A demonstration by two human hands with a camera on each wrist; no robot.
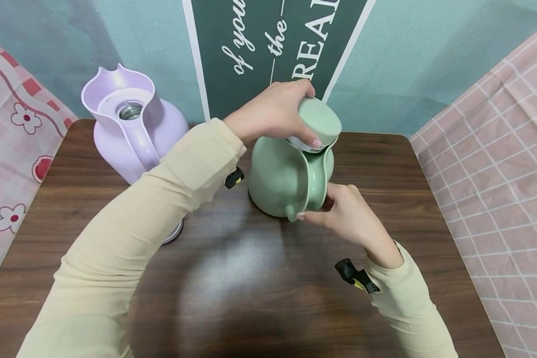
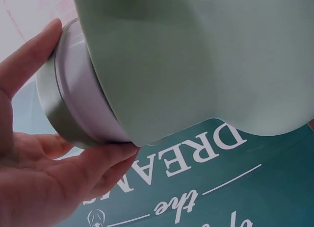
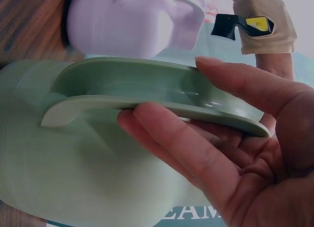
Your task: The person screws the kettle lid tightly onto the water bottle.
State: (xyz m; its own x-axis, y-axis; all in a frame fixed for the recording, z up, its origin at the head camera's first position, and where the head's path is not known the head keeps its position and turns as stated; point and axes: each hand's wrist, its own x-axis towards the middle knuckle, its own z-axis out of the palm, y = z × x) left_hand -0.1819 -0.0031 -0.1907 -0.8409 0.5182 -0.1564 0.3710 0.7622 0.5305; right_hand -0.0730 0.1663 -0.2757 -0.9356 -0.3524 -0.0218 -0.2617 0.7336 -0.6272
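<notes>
A green thermos jug [image 1: 275, 174] stands on the table, its handle [image 1: 317, 181] facing me. My left hand [image 1: 275, 112] grips the round green lid [image 1: 319, 119] from the side, thumb at the near edge. In the left wrist view, the lid's white lower part [image 2: 86, 87] shows between the green cap and the jug's rim, so the lid sits raised in the mouth. My right hand [image 1: 351, 216] holds the handle; in the right wrist view, the thumb [image 3: 245, 82] lies on one side and the fingers [image 3: 171, 143] on the other.
A lilac thermos jug [image 1: 163, 124] with an uncovered mouth stands at the back left, partly behind my left sleeve [image 1: 130, 238]. Behind the table [image 1: 250, 293] hangs a teal cloth with a lettered dark green panel [image 1: 259, 49]. Pink checked cloth [image 1: 505, 164] borders the right side.
</notes>
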